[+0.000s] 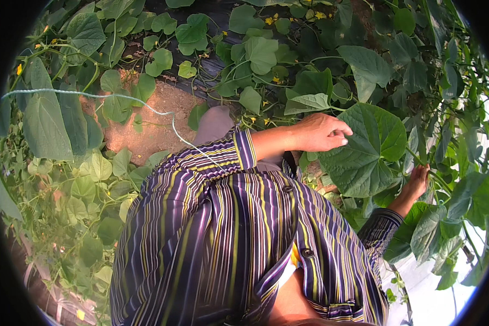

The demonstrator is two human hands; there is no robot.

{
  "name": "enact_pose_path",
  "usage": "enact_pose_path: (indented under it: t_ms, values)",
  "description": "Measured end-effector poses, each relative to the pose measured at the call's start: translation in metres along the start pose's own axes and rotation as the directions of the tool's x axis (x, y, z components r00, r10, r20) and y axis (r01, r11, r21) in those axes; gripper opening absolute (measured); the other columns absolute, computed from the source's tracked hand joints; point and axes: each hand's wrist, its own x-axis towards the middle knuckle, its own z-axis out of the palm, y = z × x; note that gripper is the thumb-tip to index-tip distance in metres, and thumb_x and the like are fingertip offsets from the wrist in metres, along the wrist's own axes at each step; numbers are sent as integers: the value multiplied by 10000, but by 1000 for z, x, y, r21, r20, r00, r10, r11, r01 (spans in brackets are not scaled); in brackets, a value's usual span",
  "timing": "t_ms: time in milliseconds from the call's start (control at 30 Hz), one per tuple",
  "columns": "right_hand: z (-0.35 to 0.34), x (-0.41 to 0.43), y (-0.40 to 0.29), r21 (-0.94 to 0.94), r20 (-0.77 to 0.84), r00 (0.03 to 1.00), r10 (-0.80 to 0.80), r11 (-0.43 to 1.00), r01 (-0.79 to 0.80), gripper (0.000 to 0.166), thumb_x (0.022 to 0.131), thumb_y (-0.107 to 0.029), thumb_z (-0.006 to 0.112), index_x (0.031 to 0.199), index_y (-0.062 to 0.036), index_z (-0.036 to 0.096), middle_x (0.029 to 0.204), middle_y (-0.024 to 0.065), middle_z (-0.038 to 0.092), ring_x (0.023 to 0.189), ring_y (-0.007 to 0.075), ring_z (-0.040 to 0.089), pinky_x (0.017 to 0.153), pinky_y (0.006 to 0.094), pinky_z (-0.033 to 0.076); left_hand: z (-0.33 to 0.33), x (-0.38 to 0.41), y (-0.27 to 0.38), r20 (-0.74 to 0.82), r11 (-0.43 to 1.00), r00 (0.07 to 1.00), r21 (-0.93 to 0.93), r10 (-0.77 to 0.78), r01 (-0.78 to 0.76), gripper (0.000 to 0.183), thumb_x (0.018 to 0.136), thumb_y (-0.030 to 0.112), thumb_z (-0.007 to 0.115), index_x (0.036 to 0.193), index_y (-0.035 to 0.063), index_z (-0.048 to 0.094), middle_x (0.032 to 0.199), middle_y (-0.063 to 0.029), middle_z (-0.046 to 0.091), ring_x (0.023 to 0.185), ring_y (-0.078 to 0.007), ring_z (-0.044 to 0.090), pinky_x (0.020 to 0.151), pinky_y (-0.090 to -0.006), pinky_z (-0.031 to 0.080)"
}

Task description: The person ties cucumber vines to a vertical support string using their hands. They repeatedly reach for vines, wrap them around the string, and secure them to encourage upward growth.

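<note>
My left hand [324,131] reaches across my body, palm down, thumb and fingers apart over the edge of a large green leaf [360,150]. Nothing shows between its fingertips. Farther right and lower, my right hand [416,184] is raised among the climbing plants, its fingers closed at a green vine stem [441,181]; leaves partly hide what lies in its palm. A pale blue-white twine [126,97] runs from the left rim and ends visibly at my left sleeve.
Leafy vines with yellow flowers [320,15] surround me. Black plastic film [205,67] lies under the plants ahead, beside bare brown soil [163,118]. Tall foliage [456,81] stands at the right. A bright white surface [436,285] shows at the lower right.
</note>
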Motion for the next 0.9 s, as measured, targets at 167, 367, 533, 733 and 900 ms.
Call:
enact_pose_path:
  t_ms: [167,367,533,733,900]
  values:
    - [20,6,-10,-62,8,990,141,988,-140,523,883,-363,586,1250,-13,460,1209,119,515,1118,198,506,953,339,406,3,-48,-71,127,929,921,5,-367,370,381,810,282,602,1102,38,600,978,-144,659,860,-241,652,778,-336,495]
    - [107,-56,7,-9,-16,927,375,927,-375,593,838,-478,598,1193,-18,478,1156,100,542,1076,192,522,923,328,421,-30,-52,-123,209,972,954,-43,-216,230,768,818,370,579,1440,138,192,1273,-200,427,1105,-366,479,955,-433,376]
    - [191,-128,-46,591,156,582,798,397,-702,447,909,-283,541,1142,80,427,1026,190,592,864,232,613,787,362,521,-68,-24,-109,495,976,866,-150,-65,159,733,847,400,556,1444,211,176,1432,-204,231,1266,-373,337,1030,-451,318]
    - [389,-275,-59,116,473,646,599,684,-720,628,906,-203,553,1380,27,211,1004,174,601,741,143,610,591,227,513,-22,-40,-148,592,954,804,-267,49,138,728,840,417,541,1434,158,209,1448,-191,213,1308,-357,276,1074,-448,256]
    - [538,-297,153,-560,637,270,722,674,-482,617,886,-162,569,1377,28,248,873,103,625,723,128,599,616,262,501,-5,-69,-218,439,965,891,-165,-115,206,621,836,470,547,1261,27,451,1137,-173,577,1008,-318,576,845,-392,459]
